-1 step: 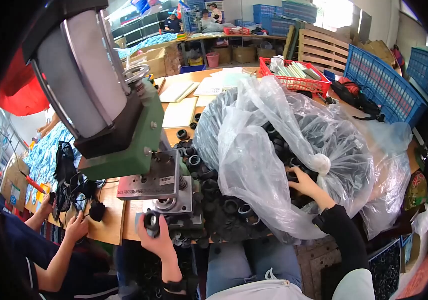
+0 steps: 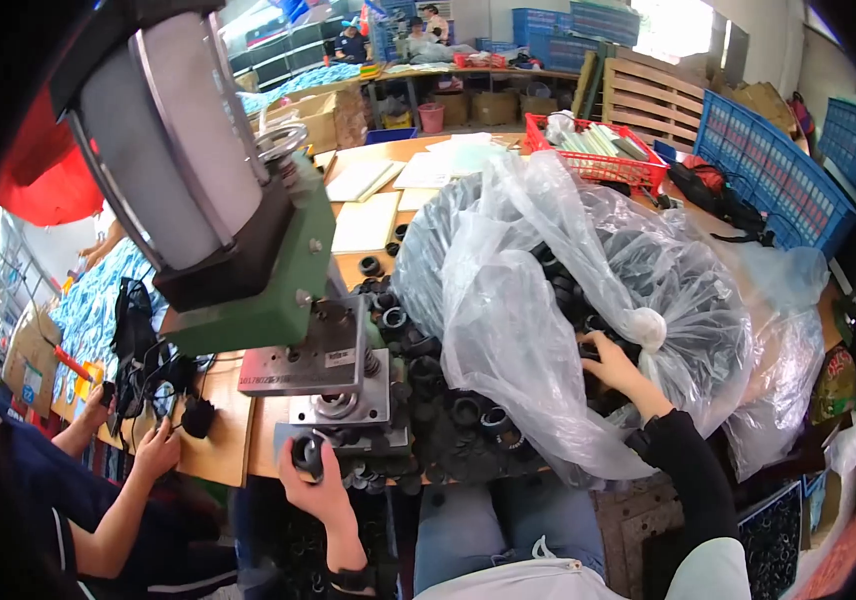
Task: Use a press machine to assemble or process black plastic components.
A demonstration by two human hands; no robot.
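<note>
My left hand (image 2: pixel 326 495) is closed around a black ring-shaped part (image 2: pixel 308 455), held at the table's front edge just below the press. The ring's opening shows between thumb and fingers. My right hand (image 2: pixel 626 372) reaches into the mouth of a large clear plastic bag (image 2: pixel 508 300) full of black ring parts (image 2: pixel 560 285). Its fingers are curled among them; what lies between the fingertips is too dark to make out. The green press (image 2: pixel 288 270) with its metal die block (image 2: pixel 318 350) stands above my left hand, and a lower metal plate (image 2: pixel 373 400) sits beneath the block.
Loose black rings (image 2: pixel 468 408) pile between press and bag. Behind lie pale cards (image 2: pixel 366 222) and a red basket (image 2: pixel 598 165). A blue crate (image 2: pixel 768 165) stands at the right. A co-worker's hands (image 2: pixel 156 450) handle dark cords (image 2: pixel 138 350) at the left.
The black ring in my left hand has tilted slightly, and its opening is turned a little differently. My right hand stays in the bag. The whole view has shifted slightly.
</note>
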